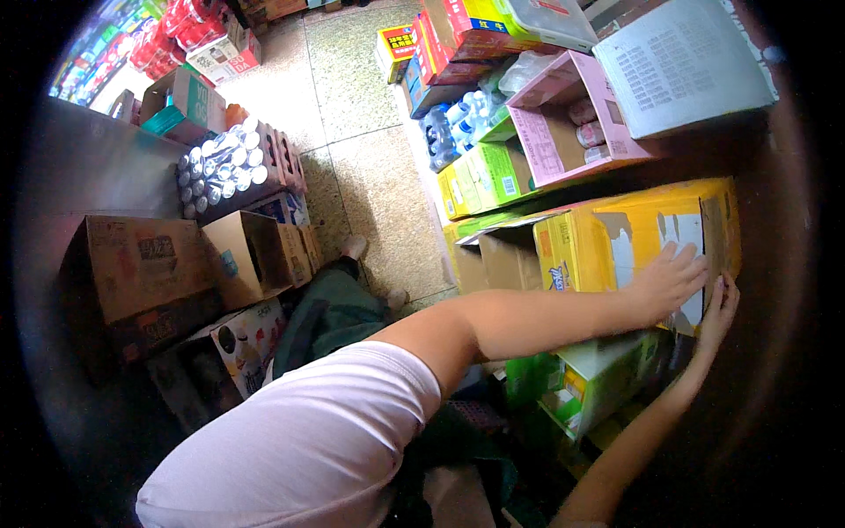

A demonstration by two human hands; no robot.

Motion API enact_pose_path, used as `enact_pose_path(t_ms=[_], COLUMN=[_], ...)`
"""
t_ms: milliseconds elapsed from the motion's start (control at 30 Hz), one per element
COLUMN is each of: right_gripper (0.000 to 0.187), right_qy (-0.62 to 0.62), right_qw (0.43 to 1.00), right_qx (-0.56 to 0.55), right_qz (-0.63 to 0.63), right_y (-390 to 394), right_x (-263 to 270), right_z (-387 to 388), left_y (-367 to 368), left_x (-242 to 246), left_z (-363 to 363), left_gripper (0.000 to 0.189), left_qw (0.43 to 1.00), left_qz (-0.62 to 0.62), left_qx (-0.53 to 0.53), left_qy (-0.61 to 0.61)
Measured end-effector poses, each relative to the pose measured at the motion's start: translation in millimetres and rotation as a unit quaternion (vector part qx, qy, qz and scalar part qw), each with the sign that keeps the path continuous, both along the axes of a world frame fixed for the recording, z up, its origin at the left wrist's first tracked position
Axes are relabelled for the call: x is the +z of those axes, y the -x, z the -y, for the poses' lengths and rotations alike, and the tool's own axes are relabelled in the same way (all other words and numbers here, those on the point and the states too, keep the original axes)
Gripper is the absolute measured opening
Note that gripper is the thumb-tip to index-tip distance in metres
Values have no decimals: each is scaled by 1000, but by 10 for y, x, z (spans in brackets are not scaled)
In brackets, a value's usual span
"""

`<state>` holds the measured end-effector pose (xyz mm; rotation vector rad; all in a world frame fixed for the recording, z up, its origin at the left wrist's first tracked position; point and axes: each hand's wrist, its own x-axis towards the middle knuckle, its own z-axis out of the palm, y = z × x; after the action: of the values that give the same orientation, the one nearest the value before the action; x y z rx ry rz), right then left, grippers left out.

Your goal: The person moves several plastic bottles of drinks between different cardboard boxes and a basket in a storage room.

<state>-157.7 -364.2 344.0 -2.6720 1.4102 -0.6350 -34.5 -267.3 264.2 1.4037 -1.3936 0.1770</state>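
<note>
A yellow cardboard carton with torn surface patches lies at the right. My left hand rests palm down, fingers somewhat spread, on a white patch near the carton's far right end. Beside it, my right hand touches the brown edge at that end with its fingertips; part of that hand's underside is hidden. Neither hand visibly holds a loose thing. Left of the yellow carton's printed part is an opening showing brown cardboard inside.
Above stand a green carton, a pink open box with cans, and a white box. Below is a green-and-white carton. Across the tiled floor are shrink-wrapped cans and brown cartons.
</note>
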Motion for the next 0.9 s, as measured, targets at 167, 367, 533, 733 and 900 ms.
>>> enact_pose_path(t_ms=[167,367,533,733,900], right_gripper=[35,36,31,40,47], right_qy=[15,-3,-3,60,35], right_qw=[999,1000,999,994,996], right_qx=[15,16,40,76,64], right_qz=[-40,-24,-4,-60,-45], right_y=[-64,71,-85,-92,-146], right_x=[-107,-101,-62,111,31], right_z=[40,54,-96,-258,-280], left_y=[-107,550,723,-7,-97], left_x=[-19,-396,-500,-152,-191], left_z=[-88,-682,-739,2,94], left_gripper=[17,28,24,19,20], left_qw=[971,898,906,987,934], left_qz=[-124,-284,-244,18,352], left_qx=[-189,-333,-336,-158,-36], left_qy=[-75,-39,76,9,55])
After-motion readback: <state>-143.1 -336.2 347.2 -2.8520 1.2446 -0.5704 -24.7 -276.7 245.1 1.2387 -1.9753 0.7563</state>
